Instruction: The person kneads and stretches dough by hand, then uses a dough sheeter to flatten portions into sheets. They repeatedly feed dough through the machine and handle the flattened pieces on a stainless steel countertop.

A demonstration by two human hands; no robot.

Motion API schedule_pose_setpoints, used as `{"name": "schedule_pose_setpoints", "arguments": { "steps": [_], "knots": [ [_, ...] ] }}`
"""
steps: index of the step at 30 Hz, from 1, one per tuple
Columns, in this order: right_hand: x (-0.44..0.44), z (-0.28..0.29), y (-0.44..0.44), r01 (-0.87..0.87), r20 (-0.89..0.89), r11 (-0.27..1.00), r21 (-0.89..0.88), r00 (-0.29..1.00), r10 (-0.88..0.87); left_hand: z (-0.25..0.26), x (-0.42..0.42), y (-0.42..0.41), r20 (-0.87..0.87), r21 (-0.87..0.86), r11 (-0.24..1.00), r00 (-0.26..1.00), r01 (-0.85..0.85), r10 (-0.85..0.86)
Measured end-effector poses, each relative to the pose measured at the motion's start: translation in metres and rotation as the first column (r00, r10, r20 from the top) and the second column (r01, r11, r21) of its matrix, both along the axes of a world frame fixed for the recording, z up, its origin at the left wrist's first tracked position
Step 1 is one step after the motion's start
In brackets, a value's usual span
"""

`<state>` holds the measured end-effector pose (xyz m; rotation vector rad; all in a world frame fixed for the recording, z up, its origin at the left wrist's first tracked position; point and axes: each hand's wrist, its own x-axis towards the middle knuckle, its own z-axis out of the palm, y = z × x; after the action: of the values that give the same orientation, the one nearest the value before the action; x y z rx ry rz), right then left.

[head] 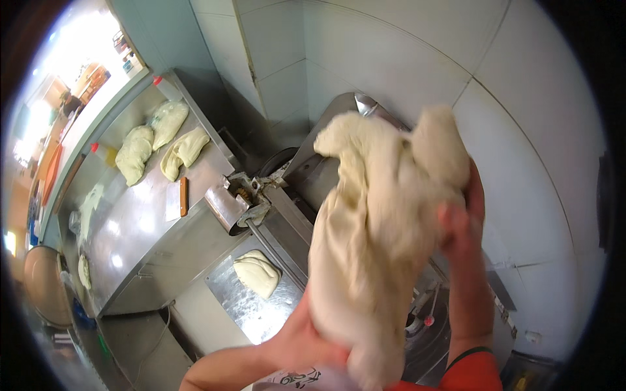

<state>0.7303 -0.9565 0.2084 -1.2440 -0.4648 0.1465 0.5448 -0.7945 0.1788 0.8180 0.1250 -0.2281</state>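
A large mass of soft, pale dough [376,229] is lifted up in front of me, stretched and folded, with blurred edges. My left hand [313,337] grips its lower end from the left, fingers partly covered by the dough. On the far right, my right hand [462,215] holds the upper part, its thumb on the near side and its other fingers mostly hidden behind. Below and left of the dough, a smaller dough piece [257,273] lies on a flat steel plate [227,288] of a machine.
On the steel counter [132,234] at left lie two dough lumps [134,154], one folded dough piece [185,152] and a wooden-handled bench scraper [183,197]. Red-capped squeeze bottles [102,154] stand behind. A metal machine housing [227,205] adjoins the counter. Tiled walls [518,146] rise at right.
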Motion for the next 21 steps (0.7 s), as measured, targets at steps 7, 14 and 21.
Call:
{"name": "schedule_pose_setpoints", "arguments": {
  "steps": [7, 14, 21],
  "knots": [
    [0.142, -0.201, 0.058, 0.33, 0.348, 0.41, -0.85, 0.937, -0.032, -0.064, 0.012, 0.034, -0.148, 0.367, 0.882, 0.917, -0.296, 0.369],
    [0.073, -0.205, 0.051, -0.113, -0.113, 0.34, -0.934, 0.993, 0.02, -0.17, -0.1, 0.095, -0.498, 0.531, 0.786, 0.634, -0.316, 0.591],
    [0.108, -0.175, 0.053, -0.248, -0.296, -0.296, -0.922, 0.946, 0.13, -0.294, -0.064, 0.099, -0.669, 0.291, 0.956, 0.723, 0.043, 0.171]
  ]
}}
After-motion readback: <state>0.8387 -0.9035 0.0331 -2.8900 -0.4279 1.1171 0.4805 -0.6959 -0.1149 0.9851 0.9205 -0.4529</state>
